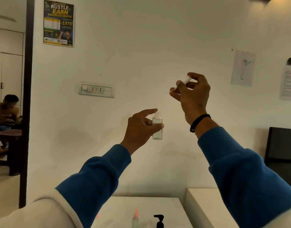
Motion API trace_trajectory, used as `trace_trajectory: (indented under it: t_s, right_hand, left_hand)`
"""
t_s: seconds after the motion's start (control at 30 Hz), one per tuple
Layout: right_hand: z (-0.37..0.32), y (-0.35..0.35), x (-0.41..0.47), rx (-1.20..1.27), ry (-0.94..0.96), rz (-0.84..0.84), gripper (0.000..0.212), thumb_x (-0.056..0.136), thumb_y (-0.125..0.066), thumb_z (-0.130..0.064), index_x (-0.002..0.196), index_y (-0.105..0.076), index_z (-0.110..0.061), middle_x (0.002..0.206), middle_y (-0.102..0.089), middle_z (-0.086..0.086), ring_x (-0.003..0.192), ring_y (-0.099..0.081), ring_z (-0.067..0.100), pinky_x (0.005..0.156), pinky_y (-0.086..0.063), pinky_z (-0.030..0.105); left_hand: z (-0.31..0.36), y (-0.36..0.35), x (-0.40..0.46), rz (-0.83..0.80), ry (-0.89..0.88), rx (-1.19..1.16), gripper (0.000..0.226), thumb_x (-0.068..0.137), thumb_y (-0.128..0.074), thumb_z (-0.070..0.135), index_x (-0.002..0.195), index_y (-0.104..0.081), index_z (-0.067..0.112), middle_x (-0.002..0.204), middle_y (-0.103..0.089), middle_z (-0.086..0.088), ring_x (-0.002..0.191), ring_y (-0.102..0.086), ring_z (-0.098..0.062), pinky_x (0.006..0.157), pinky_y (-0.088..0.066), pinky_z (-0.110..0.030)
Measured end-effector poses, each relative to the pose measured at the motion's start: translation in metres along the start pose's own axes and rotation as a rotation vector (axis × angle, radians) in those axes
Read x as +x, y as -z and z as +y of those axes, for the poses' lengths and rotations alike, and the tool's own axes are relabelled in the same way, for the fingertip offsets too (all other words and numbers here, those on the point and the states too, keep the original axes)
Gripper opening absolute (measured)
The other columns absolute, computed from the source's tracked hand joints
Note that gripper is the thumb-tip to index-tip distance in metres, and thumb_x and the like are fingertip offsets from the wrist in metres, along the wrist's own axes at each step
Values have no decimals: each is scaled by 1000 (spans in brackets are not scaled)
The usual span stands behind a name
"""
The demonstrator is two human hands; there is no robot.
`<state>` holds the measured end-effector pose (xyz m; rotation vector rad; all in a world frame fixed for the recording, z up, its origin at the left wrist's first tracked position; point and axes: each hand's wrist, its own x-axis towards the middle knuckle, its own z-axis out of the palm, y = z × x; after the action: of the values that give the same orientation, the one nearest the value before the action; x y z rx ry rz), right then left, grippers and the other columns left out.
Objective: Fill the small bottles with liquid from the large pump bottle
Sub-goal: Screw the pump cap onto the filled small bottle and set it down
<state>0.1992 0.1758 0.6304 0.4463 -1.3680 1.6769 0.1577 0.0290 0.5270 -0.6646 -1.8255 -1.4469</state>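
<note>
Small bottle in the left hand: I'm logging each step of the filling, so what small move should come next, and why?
Probably bring the right hand down and seat the white spray cap with its thin tube into the small bottle. The left hand holds the bottle upright, neck open, liquid nearly to the shoulder, while the cap sits above and to its right.

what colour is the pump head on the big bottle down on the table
Black. The pump head shows at the bottom edge of the head view, on the white table.
</note>
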Motion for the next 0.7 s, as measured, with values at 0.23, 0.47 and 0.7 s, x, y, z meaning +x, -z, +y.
trace_trajectory:
  t_s: [0.23,0.47,0.7]
  right_hand:
    - [10,2,-8,79,-34,77,39,88,-71,1,121,-55,-13,105,-67,16,71,-75,26,67,-63,36]
    - [12,3,-12,117,-61,68,39,88,-71,1,121,-55,-11,106,-67,21,73,-75,29,69,-64,40]
    - [11,1,-19,62,-19,45,40,88,-71,1,122,-55,-10,104,-66,15,72,-75,28,68,-64,39]
  left_hand:
    - [10,0,-2,2,3,-60,53,79,-86,18,128,-67,19,59,-69,4,65,-72,-16,70,-65,-41]
    - [12,1,-3,14,14,-61,54,79,-86,18,129,-67,18,57,-67,11,62,-70,-9,67,-65,-39]
    - [11,4,-4,14,24,-54,57,79,-86,19,131,-65,16,64,-71,10,66,-73,-9,65,-64,-31]
